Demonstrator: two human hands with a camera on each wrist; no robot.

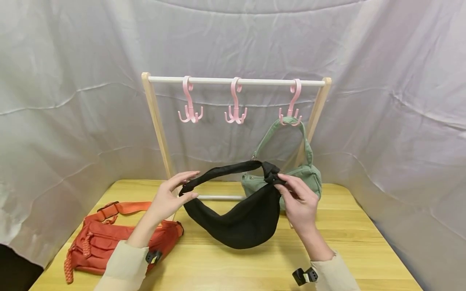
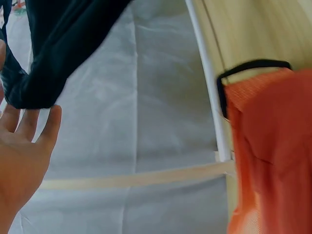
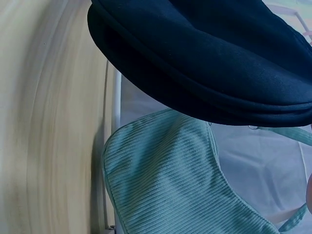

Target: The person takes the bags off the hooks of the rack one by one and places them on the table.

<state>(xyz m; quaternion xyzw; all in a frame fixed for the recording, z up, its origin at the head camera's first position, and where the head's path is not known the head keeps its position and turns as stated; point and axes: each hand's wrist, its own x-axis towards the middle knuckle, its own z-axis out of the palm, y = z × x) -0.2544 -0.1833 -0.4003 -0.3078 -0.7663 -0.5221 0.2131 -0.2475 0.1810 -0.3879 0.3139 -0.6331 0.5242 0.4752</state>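
Observation:
A black fabric shoulder bag [image 1: 240, 222] with a knotted strap is held up above the table. My left hand [image 1: 171, 196] holds its left end, where strap and body meet, between thumb and fingers. In the left wrist view the fingertips [image 2: 52, 117] touch that end of the black bag [image 2: 48, 73]. At the other end, my right hand [image 1: 300, 198] pinches the bag just beside the knot [image 1: 270, 171]. The right wrist view shows the bag's underside [image 3: 204, 73], with most of the right hand out of frame.
Three pink hooks [image 1: 236, 109] hang from the white bar [image 1: 262, 82] of a wooden-sided rack. On the right hook a green corduroy bag [image 1: 309, 176] hangs by its strap, partly behind the black bag. A red-orange bag [image 1: 109, 238] lies at the table's left, beneath the left forearm.

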